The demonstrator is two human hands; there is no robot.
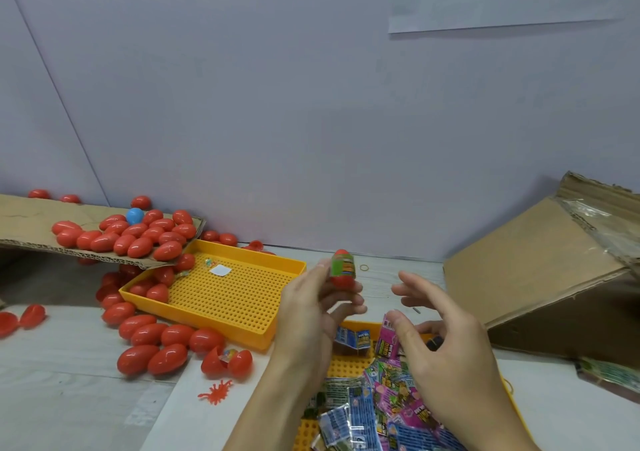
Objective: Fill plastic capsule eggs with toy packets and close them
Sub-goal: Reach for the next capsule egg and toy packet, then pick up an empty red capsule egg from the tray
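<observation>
Red capsule egg point(343, 272) with a green toy packet point(343, 265) wedged in it, apparently sticking out, is pinched in the left hand point(311, 308) above the table. Right hand point(440, 339) hovers just beside, fingers loose, holding nothing. Risk: packet bunches at the seam so the halves won't snap, or it slips into the packet tray point(349, 364) below.

At centre frame the left hand point(311, 307) holds an egg point(343, 272) above the near tray point(348, 364) of packets point(391, 402), the right hand point(440, 339) just right of it, another tray point(221, 298) to the left among loose eggs point(166, 339), a cardboard box point(540, 277) at right.
</observation>
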